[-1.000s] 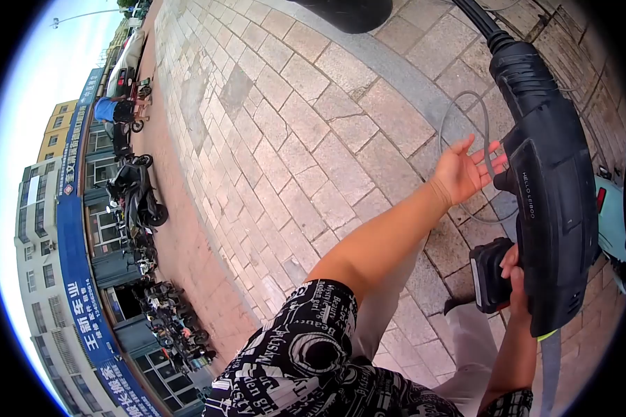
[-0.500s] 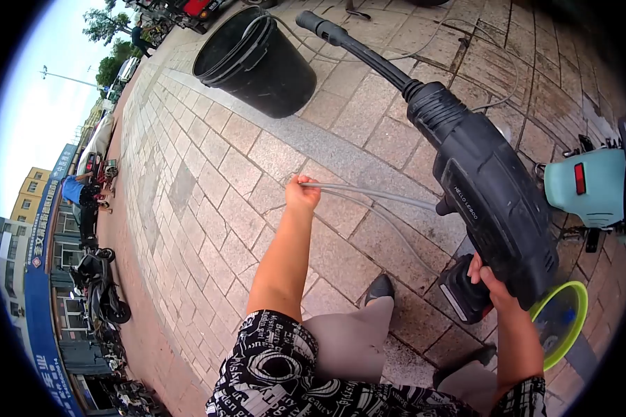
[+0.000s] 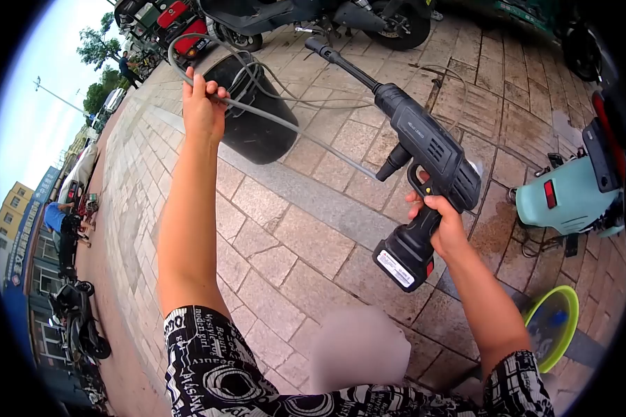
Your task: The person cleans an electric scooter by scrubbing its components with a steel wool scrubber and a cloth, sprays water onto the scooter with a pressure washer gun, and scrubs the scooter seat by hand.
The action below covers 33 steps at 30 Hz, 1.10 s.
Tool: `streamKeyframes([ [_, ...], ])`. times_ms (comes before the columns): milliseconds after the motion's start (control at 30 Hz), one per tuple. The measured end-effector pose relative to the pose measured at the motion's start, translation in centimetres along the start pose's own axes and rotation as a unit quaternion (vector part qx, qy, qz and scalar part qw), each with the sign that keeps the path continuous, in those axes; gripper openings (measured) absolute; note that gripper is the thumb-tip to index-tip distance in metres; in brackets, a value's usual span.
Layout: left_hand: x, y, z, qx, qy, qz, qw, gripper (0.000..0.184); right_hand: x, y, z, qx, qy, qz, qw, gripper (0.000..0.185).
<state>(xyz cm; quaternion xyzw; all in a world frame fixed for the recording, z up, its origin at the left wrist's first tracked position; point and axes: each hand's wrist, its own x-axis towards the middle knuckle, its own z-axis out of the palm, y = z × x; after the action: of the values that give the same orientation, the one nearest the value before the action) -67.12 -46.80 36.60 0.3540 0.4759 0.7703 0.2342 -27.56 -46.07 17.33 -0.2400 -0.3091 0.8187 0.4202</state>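
Observation:
My right hand (image 3: 444, 221) grips the handle of a black cordless pressure washer gun (image 3: 431, 146), just above its battery pack. The gun's nozzle points up and away to the left. A grey hose (image 3: 306, 137) runs from the gun's lower inlet to my left hand (image 3: 205, 104), whose fingers are closed around it. Beyond that hand the hose loops up over a black bucket (image 3: 257, 132), which stands on the paving. My left hand is raised in front of the bucket's rim and hides part of it.
A light-blue scooter (image 3: 556, 198) stands at the right. Below it is a basin with a lime-green rim (image 3: 570, 333). A dark motorbike (image 3: 320, 21) and a red vehicle (image 3: 181, 24) are parked beyond the bucket. Two people are farther off at the left.
My left hand has moved up and left with the hose, towards the bucket. The washer gun has shifted left and turned, so its handle and trigger now show.

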Motion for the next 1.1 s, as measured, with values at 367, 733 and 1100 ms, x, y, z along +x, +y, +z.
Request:
streamKeyframes([
  [367, -25.6, -25.2, -9.2, 0.352, -0.011, -0.275, 0.895, 0.068, 2.4, 17.1, -10.0, 0.231, 0.161, 0.223, 0.933, 0.027],
  [733, -32.7, -28.0, 3.4, 0.578, -0.421, -0.227, 0.662, 0.077, 1.7, 20.1, -11.6, 0.283, 0.208, 0.251, 0.902, 0.023],
  [1100, -30.0, -30.1, 0.2, 0.643, -0.478, -0.245, 0.546, 0.058, -1.4, 17.6, -11.5, 0.028, 0.157, 0.39, 0.907, 0.04],
])
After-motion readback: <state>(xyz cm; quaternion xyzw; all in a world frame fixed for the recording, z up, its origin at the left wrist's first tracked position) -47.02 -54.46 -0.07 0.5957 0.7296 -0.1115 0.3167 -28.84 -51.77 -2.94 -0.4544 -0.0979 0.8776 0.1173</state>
